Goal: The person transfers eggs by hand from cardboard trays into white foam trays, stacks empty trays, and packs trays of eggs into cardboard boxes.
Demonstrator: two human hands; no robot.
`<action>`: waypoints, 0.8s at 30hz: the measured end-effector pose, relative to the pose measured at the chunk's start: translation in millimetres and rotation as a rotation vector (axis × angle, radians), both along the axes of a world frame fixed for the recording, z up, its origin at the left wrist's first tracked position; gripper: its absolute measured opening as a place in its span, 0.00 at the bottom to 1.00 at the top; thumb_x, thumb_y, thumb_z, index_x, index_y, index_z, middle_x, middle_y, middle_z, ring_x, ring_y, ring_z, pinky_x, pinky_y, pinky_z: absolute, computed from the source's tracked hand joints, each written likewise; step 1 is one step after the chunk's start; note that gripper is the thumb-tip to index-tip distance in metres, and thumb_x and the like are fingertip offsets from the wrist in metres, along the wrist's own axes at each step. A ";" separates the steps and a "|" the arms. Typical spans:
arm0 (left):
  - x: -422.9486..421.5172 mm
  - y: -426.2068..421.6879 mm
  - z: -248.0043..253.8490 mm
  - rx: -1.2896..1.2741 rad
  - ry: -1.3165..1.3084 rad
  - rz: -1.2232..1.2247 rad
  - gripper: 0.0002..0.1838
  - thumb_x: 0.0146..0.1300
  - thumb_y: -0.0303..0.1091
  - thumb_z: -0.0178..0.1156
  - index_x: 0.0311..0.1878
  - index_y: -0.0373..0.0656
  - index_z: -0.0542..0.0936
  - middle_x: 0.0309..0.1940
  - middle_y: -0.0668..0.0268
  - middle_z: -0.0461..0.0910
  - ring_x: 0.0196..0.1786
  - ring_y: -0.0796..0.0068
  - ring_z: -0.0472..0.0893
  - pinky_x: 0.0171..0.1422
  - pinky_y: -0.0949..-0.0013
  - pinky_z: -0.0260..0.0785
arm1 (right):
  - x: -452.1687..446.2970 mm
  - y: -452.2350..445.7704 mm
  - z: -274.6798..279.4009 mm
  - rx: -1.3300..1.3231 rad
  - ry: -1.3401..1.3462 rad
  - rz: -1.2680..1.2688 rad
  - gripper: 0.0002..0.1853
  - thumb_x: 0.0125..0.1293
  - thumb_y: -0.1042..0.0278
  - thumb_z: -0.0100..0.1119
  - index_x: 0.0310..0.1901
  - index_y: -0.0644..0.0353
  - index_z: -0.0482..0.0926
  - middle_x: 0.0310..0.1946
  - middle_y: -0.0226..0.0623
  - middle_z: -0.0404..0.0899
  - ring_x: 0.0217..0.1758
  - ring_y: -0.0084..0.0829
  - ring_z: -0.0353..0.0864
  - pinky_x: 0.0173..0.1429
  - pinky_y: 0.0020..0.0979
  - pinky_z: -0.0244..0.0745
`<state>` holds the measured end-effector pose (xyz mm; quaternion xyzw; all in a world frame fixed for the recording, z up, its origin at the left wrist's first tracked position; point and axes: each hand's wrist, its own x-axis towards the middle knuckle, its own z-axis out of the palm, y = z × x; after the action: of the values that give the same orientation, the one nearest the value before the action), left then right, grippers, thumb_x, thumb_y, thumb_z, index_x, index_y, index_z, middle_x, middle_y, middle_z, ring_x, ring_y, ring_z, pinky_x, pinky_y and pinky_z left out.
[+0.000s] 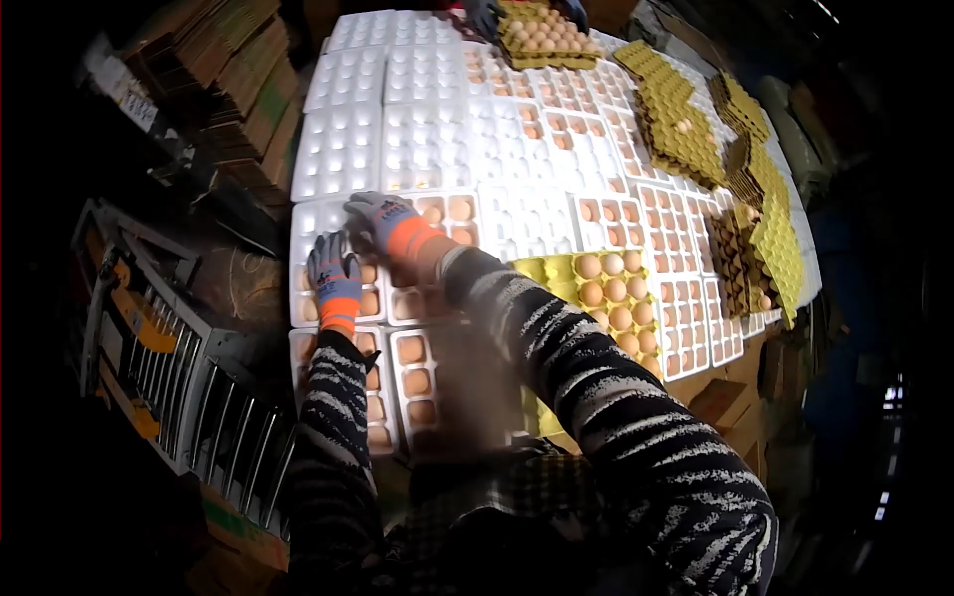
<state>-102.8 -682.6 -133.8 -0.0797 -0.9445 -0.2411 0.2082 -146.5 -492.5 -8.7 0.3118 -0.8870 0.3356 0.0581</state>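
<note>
My left hand [334, 270], in a grey glove with an orange cuff, lies over a white foam tray [297, 263] at the near left, its fingers stretched forward. Brown eggs [369, 302] sit in the cells beside it. My right hand [386, 223], gloved alike, reaches across to the same tray's upper part, fingers bent downward; what they hold, if anything, is hidden. Under my right forearm, another white tray holds eggs [460, 209]. A yellow egg tray [537, 268] with eggs in its right columns lies right of my right forearm.
White foam trays [343, 149] cover the table, some filled with eggs. Yellow pulp trays [686, 139] are stacked along the right. At the far edge, another person's gloved hands hold a loaded egg tray [547, 35]. Flattened cardboard [214, 60] and a roller conveyor [224, 397] stand left.
</note>
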 end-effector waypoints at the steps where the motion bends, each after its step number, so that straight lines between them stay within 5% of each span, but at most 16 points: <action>1: -1.4 -0.4 -2.5 0.003 -0.030 0.004 0.28 0.67 0.38 0.59 0.70 0.45 0.75 0.68 0.53 0.74 0.75 0.50 0.67 0.81 0.50 0.52 | 3.3 8.6 -12.9 -0.074 -0.113 0.014 0.24 0.65 0.61 0.62 0.63 0.51 0.76 0.59 0.47 0.79 0.61 0.52 0.79 0.64 0.46 0.75; 4: -8.3 -8.9 -7.8 0.035 -0.083 -0.032 0.29 0.67 0.41 0.61 0.70 0.47 0.75 0.70 0.56 0.73 0.75 0.49 0.66 0.81 0.50 0.51 | 101.4 91.4 50.3 -0.196 0.003 0.015 0.26 0.66 0.60 0.65 0.66 0.46 0.76 0.62 0.40 0.79 0.61 0.48 0.79 0.66 0.44 0.75; 7: 18.3 23.3 27.2 -0.068 0.061 0.021 0.29 0.66 0.41 0.64 0.70 0.48 0.75 0.70 0.60 0.74 0.74 0.51 0.65 0.80 0.49 0.53 | 195.1 202.3 94.3 -0.041 -0.028 -0.219 0.22 0.65 0.63 0.66 0.62 0.47 0.80 0.60 0.36 0.80 0.58 0.44 0.81 0.63 0.41 0.78; 10: 83.4 130.8 124.9 0.526 -0.295 -0.406 0.29 0.60 0.32 0.71 0.66 0.42 0.78 0.61 0.56 0.80 0.67 0.49 0.73 0.74 0.53 0.63 | 253.6 302.3 103.2 0.161 -0.205 -0.543 0.16 0.65 0.64 0.65 0.54 0.46 0.84 0.52 0.36 0.82 0.52 0.44 0.83 0.55 0.43 0.79; 14: 164.2 258.2 187.0 0.144 -0.269 -0.944 0.31 0.52 0.45 0.76 0.60 0.49 0.82 0.53 0.60 0.81 0.58 0.55 0.76 0.68 0.55 0.67 | 295.5 335.7 105.1 0.389 -0.368 -0.447 0.14 0.66 0.58 0.63 0.53 0.42 0.84 0.52 0.33 0.82 0.53 0.41 0.83 0.56 0.42 0.78; 19: 208.4 328.0 173.5 -0.218 -0.315 -0.799 0.25 0.51 0.44 0.76 0.53 0.50 0.82 0.51 0.61 0.80 0.55 0.56 0.77 0.67 0.56 0.66 | 311.1 332.1 78.7 0.503 -0.257 -0.461 0.11 0.64 0.58 0.62 0.47 0.44 0.82 0.48 0.37 0.80 0.54 0.46 0.81 0.57 0.46 0.77; 22: 207.1 331.0 168.9 -0.026 -0.345 -0.767 0.23 0.54 0.38 0.73 0.53 0.48 0.81 0.52 0.60 0.80 0.52 0.53 0.79 0.64 0.54 0.68 | 314.4 356.2 75.5 0.228 -0.280 -0.399 0.14 0.64 0.59 0.64 0.51 0.48 0.81 0.48 0.40 0.80 0.54 0.47 0.81 0.57 0.45 0.77; 24: 207.6 324.9 149.2 0.690 -0.401 -0.634 0.22 0.54 0.27 0.67 0.54 0.41 0.78 0.50 0.59 0.75 0.52 0.57 0.78 0.60 0.59 0.72 | 309.6 380.3 79.4 -0.169 -0.419 -0.393 0.18 0.64 0.60 0.65 0.55 0.50 0.81 0.50 0.41 0.80 0.55 0.45 0.81 0.59 0.42 0.78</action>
<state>104.9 -357.6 15.4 -0.2412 -0.7605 -0.6011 -0.0463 163.1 -112.2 70.6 0.0524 -0.8919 0.4478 -0.0365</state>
